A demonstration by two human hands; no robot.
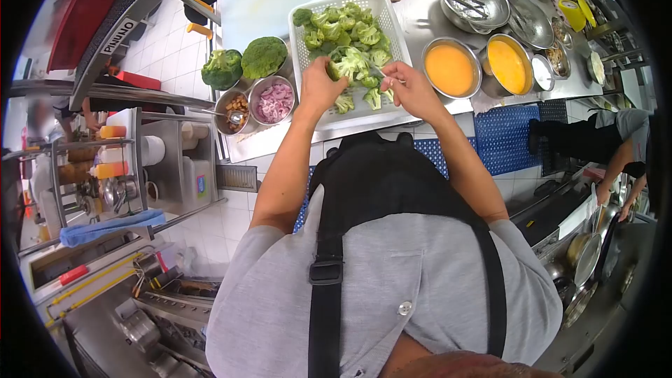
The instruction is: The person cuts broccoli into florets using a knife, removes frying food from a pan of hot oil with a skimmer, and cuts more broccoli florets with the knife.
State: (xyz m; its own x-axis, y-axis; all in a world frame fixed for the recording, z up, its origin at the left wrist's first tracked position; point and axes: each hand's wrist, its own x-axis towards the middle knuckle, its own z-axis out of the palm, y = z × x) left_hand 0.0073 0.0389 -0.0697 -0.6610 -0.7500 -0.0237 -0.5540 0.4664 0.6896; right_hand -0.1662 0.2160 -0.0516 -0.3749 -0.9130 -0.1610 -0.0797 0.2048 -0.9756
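My left hand (pixel 320 85) is closed on a head of broccoli (pixel 350 63), its pale cut stems showing. Close by on the right, my right hand (pixel 409 88) is closed round a small tool, perhaps a knife, mostly hidden by the fingers; its thin blade reaches toward the broccoli. Both hands are over the near part of a white perforated basket (pixel 397 21). Many cut broccoli florets (pixel 343 24) fill the basket's far part, and a few loose florets (pixel 372 98) lie near its front edge.
Left of the basket are whole broccoli heads (pixel 264 57), chopped onion (pixel 274 103) and a bowl with a spoon (pixel 235 117). A cutting board (pixel 273 0) lies behind. Orange liquid (pixel 449 70), yellow liquid (pixel 507 66) and metal bowls stand right. A person (pixel 616 136) works far right.
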